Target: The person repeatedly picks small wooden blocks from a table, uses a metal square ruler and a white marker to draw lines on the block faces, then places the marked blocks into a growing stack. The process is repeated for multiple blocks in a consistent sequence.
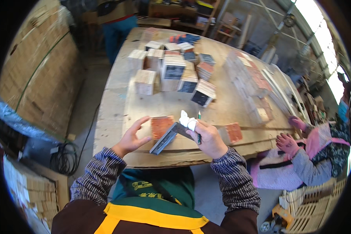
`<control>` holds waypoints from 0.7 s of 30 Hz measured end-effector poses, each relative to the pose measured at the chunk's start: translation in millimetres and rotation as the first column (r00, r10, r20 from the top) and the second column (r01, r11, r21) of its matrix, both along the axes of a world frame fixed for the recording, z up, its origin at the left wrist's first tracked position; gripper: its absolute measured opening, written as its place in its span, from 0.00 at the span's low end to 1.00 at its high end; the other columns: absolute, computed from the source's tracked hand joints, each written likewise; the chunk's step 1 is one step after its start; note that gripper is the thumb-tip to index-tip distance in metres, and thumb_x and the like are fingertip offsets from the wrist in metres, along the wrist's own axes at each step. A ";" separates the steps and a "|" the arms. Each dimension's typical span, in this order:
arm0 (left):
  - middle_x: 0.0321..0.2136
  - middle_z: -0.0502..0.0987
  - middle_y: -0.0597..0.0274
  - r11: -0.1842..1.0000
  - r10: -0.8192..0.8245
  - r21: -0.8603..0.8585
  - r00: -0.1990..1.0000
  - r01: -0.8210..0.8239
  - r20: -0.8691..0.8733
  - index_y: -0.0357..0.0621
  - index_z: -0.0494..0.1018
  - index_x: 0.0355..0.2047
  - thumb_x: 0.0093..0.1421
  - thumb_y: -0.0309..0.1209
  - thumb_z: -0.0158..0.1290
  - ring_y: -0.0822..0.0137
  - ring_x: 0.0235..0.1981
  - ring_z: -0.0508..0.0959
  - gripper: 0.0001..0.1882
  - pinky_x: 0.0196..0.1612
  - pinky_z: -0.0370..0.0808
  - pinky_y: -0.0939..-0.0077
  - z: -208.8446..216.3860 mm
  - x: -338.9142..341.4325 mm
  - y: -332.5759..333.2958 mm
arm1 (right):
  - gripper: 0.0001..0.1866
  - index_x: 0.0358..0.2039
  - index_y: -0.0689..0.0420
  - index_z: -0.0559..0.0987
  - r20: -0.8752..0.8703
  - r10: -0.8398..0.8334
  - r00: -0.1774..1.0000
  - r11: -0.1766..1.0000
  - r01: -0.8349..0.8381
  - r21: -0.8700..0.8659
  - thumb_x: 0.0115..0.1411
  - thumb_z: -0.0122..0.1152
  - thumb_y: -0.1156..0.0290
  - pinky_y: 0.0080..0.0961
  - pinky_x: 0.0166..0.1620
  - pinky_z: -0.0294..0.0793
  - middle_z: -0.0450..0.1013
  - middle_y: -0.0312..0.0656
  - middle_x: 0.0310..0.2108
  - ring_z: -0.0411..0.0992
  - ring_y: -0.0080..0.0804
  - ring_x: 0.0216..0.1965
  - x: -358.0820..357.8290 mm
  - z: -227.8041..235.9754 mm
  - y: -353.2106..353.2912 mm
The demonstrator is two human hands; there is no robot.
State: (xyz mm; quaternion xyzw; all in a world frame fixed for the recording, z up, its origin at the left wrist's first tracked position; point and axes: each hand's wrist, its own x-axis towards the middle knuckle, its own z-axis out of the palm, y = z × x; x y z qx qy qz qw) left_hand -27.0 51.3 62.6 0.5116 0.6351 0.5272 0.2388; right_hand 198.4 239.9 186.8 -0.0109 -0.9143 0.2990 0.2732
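My right hand (pixel 210 139) is closed around one arm of a dark grey L-shaped piece (pixel 163 140), whose other arm slants down to the left. A crumpled white cloth or tissue (pixel 187 120) and a green pencil (pixel 199 115) stick out from the same grip. My left hand (pixel 129 137) has its fingers spread and holds nothing. Beside its fingertips lies a reddish-brown wooden block (pixel 162 125), partly covered by the grey piece. Another block with a red face (pixel 234 132) lies just right of my right hand.
Several stacked wooden blocks with dark and red faces (pixel 173 70) stand farther back on the wooden table (pixel 115 97). A long row of blocks (pixel 247 84) runs along the right. A person in pink gloves (pixel 288 145) is at the right; another stands behind the table. Wrapped wood stacks (pixel 43 74) are left.
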 end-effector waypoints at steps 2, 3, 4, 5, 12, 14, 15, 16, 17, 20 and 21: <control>0.56 0.69 0.54 0.999 0.012 0.043 1.000 -0.012 -0.006 0.40 0.64 0.60 0.60 0.37 0.59 0.63 0.57 0.69 0.30 0.57 0.67 0.65 9.0 -3.4 -10.7 | 0.15 0.47 0.62 0.76 -0.037 0.068 0.997 0.995 -0.071 -0.071 0.57 0.60 0.83 0.27 0.37 0.75 0.75 0.49 0.37 0.75 0.42 0.35 -24.9 -11.4 -8.0; 0.53 0.72 0.55 0.997 0.004 0.082 1.000 -0.003 -0.015 0.40 0.67 0.58 0.62 0.36 0.57 0.65 0.54 0.72 0.26 0.54 0.69 0.67 13.5 -3.8 -12.4 | 0.14 0.45 0.62 0.76 -0.009 0.079 0.997 0.992 -0.080 -0.096 0.57 0.61 0.82 0.28 0.39 0.75 0.75 0.50 0.38 0.76 0.43 0.36 -34.4 -15.6 -10.9; 0.49 0.74 0.58 0.998 -0.008 0.060 0.990 0.000 0.141 0.40 0.68 0.56 0.64 0.36 0.55 0.68 0.50 0.73 0.23 0.51 0.70 0.70 17.9 -4.3 -13.6 | 0.13 0.43 0.63 0.77 0.023 0.097 0.995 0.984 -0.092 -0.156 0.56 0.62 0.82 0.29 0.40 0.76 0.76 0.50 0.38 0.77 0.45 0.37 -44.0 -19.3 -11.4; 0.45 0.76 0.60 0.999 -0.026 0.044 0.956 0.014 0.292 0.40 0.69 0.55 0.65 0.35 0.53 0.70 0.45 0.74 0.20 0.48 0.71 0.72 22.3 -3.3 -15.7 | 0.11 0.41 0.63 0.77 0.080 0.098 0.992 0.994 -0.093 -0.060 0.56 0.62 0.81 0.28 0.39 0.75 0.76 0.49 0.37 0.76 0.45 0.36 -55.9 -23.2 -11.9; 0.24 0.74 0.63 0.999 -0.005 0.033 0.761 -0.022 0.648 0.40 0.68 0.42 0.71 0.36 0.44 0.75 0.23 0.74 0.11 0.29 0.73 0.82 24.3 32.5 -6.1 | 0.09 0.38 0.61 0.78 0.077 0.158 0.984 0.986 -0.162 0.047 0.55 0.65 0.78 0.27 0.37 0.76 0.75 0.47 0.34 0.76 0.43 0.34 -105.4 -39.7 -11.7; 0.23 0.74 0.63 0.998 0.033 0.003 0.642 -0.056 0.766 0.41 0.68 0.42 0.71 0.36 0.44 0.74 0.22 0.74 0.11 0.28 0.73 0.81 20.6 38.0 -3.9 | 0.12 0.40 0.61 0.78 0.016 0.054 0.998 0.994 -0.055 0.092 0.54 0.66 0.78 0.28 0.37 0.76 0.75 0.47 0.34 0.76 0.43 0.34 -99.5 -38.0 -4.5; 0.22 0.74 0.62 0.998 0.027 0.017 0.635 -0.063 0.772 0.41 0.68 0.42 0.71 0.36 0.43 0.73 0.22 0.74 0.11 0.27 0.73 0.82 18.9 39.8 -2.8 | 0.13 0.42 0.61 0.78 -0.001 0.012 1.000 0.995 -0.012 0.096 0.55 0.65 0.79 0.28 0.37 0.76 0.75 0.48 0.35 0.76 0.43 0.33 -92.0 -36.8 -0.1; 0.22 0.74 0.62 0.998 0.027 0.012 0.620 -0.057 0.784 0.41 0.68 0.42 0.71 0.36 0.43 0.73 0.22 0.74 0.11 0.27 0.73 0.82 18.1 40.1 -1.9 | 0.14 0.43 0.60 0.78 -0.006 -0.033 0.999 0.996 0.034 0.077 0.55 0.64 0.79 0.29 0.37 0.76 0.75 0.48 0.35 0.76 0.44 0.33 -84.1 -35.9 3.4; 0.22 0.74 0.62 0.999 0.021 0.013 0.599 -0.051 0.800 0.40 0.68 0.42 0.71 0.36 0.43 0.73 0.22 0.74 0.12 0.27 0.73 0.82 17.9 40.3 -1.2 | 0.17 0.46 0.62 0.77 -0.029 -0.038 0.999 0.998 0.039 0.041 0.55 0.64 0.82 0.27 0.38 0.76 0.75 0.48 0.36 0.76 0.43 0.34 -75.7 -37.2 4.8; 0.22 0.73 0.61 0.996 0.027 0.024 0.554 -0.084 0.832 0.40 0.68 0.42 0.72 0.37 0.42 0.74 0.21 0.73 0.12 0.26 0.72 0.82 24.6 37.2 -0.1 | 0.15 0.45 0.64 0.76 -0.057 -0.173 0.983 0.975 0.179 0.134 0.56 0.61 0.84 0.27 0.38 0.76 0.75 0.50 0.37 0.77 0.43 0.35 -38.3 -36.5 3.4; 0.22 0.73 0.61 0.994 0.033 0.027 0.543 -0.102 0.839 0.40 0.68 0.42 0.72 0.36 0.41 0.74 0.21 0.72 0.12 0.26 0.71 0.82 29.4 36.1 0.0 | 0.14 0.45 0.65 0.76 -0.155 -0.186 0.970 0.963 0.212 0.168 0.57 0.59 0.85 0.28 0.38 0.76 0.76 0.50 0.37 0.77 0.42 0.35 -27.2 -34.3 3.0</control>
